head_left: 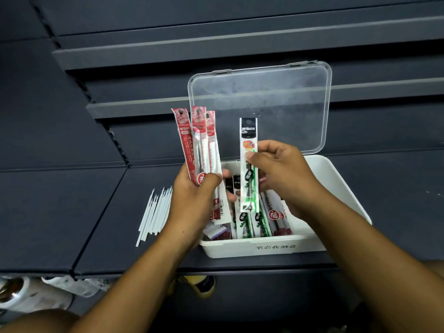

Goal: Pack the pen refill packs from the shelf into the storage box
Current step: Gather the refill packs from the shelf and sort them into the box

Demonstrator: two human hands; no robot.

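A white storage box (336, 183) sits on the dark shelf with its clear lid (276, 104) standing open behind it. Several refill packs (259, 224) lie inside, green and red ones. My left hand (194, 195) grips a fan of three red refill packs (199, 143), held upright over the box's left edge. My right hand (283, 171) pinches a single black-and-green refill pack (249, 150) upright above the middle of the box.
A bunch of loose white refill tubes (156, 212) lies on the shelf (72, 212) to the left of the box. Dark shelf boards rise in steps behind. Below the shelf edge are rolls of tape (14, 292) and a shoe (204, 284).
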